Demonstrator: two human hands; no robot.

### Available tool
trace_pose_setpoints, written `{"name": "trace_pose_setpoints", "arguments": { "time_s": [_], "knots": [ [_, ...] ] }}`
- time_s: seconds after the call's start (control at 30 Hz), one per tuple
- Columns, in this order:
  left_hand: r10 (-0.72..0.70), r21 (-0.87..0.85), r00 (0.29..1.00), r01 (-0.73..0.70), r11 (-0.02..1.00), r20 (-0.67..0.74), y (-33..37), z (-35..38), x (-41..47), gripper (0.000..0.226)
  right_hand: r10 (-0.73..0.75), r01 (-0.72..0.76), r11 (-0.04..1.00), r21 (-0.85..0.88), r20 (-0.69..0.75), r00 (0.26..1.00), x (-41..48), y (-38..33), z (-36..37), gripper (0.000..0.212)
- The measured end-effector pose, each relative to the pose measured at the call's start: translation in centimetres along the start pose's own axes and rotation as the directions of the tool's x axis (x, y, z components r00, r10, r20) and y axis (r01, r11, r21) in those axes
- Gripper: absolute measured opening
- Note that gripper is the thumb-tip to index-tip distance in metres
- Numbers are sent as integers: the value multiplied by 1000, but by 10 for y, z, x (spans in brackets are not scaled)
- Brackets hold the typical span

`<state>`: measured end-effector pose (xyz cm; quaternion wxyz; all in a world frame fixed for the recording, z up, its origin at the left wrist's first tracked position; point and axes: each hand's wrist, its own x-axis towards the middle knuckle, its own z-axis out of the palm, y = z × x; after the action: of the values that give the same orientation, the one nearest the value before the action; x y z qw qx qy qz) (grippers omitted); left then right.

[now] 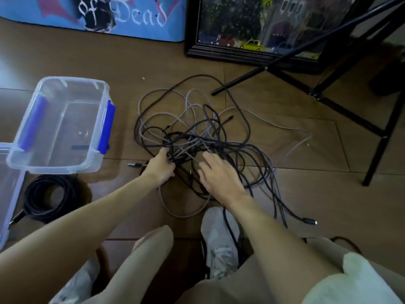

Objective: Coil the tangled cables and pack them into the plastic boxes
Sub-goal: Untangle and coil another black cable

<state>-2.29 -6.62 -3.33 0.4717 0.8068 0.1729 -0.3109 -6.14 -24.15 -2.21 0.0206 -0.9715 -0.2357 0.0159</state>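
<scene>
The left hand (pixel 161 170) has its grip curled round a few strands at the near-left edge of the tangled cables (pixel 197 132). From that grip the heap sprawls on the floor, mostly ahead and off to the right, with no clear long axis. The right hand (pixel 219 174) lies just beside it, fingers spread loose on top, holding nothing. The plastic box (pixel 52 167) sits to the grip's left, so the left hand's nearer to it, and one coiled black cable (pixel 50 200) lies that side too.
</scene>
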Motion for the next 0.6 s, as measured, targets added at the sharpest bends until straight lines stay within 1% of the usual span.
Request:
{"name": "trace_pose_setpoints", "arguments": {
  "time_s": [0.03,0.07,0.1,0.13,0.17,0.2,0.23,0.27,0.3,0.33,0.37,0.43,0.47,0.5,0.53,0.57,0.6],
  "knots": [
    [41,145,998,-33,989,-55,0,1,-2,54,72,-63,996,67,-142,987,-10,1,0,24],
    [81,250,991,-52,967,-107,0,4,-5,50,127,-105,990,97,-262,957,-20,1,2,27],
    [114,308,982,-63,949,-150,0,7,-8,46,170,-142,984,107,-314,934,-28,1,5,28],
    [140,329,973,-73,941,-184,1,11,-12,41,195,-172,980,95,-357,913,-34,1,8,26],
    [160,326,964,-83,942,-215,3,14,-15,36,208,-190,978,85,-371,905,-37,1,10,23],
    [179,310,955,-101,945,-237,6,17,-18,32,219,-203,976,82,-372,902,-38,0,15,27],
    [198,294,950,-122,948,-243,7,19,-21,31,239,-222,971,88,-353,905,-37,-1,17,40],
    [222,280,944,-151,948,-243,7,21,-23,32,275,-242,960,138,-334,901,-36,-2,18,52],
    [250,268,937,-183,946,-244,7,23,-24,34,337,-274,936,221,-338,879,-34,-3,16,58],
    [278,256,928,-214,943,-247,7,25,-25,37,399,-296,903,310,-356,845,-33,-3,13,59],
    [301,248,919,-239,939,-254,7,28,-26,39,441,-312,881,356,-377,814,-32,-2,10,57],
    [346,270,896,-273,923,-278,8,33,-28,46,466,-337,876,346,-419,779,-31,1,7,57],
    [387,319,872,-290,902,-300,8,36,-29,51,501,-382,858,343,-402,766,-31,3,6,60],
    [441,400,836,-301,866,-325,7,40,-29,56,575,-452,808,378,-339,745,-30,4,4,64],
    [503,483,793,-311,819,-343,7,43,-29,60,668,-545,727,418,-244,703,-29,6,4,67],
    [564,535,745,-332,777,-356,6,46,-29,61,756,-649,622,438,-121,643,-29,10,7,68],
    [610,546,705,-370,751,-361,6,49,-30,61,826,-751,507,424,10,563,-30,16,11,67]
  ]
}}
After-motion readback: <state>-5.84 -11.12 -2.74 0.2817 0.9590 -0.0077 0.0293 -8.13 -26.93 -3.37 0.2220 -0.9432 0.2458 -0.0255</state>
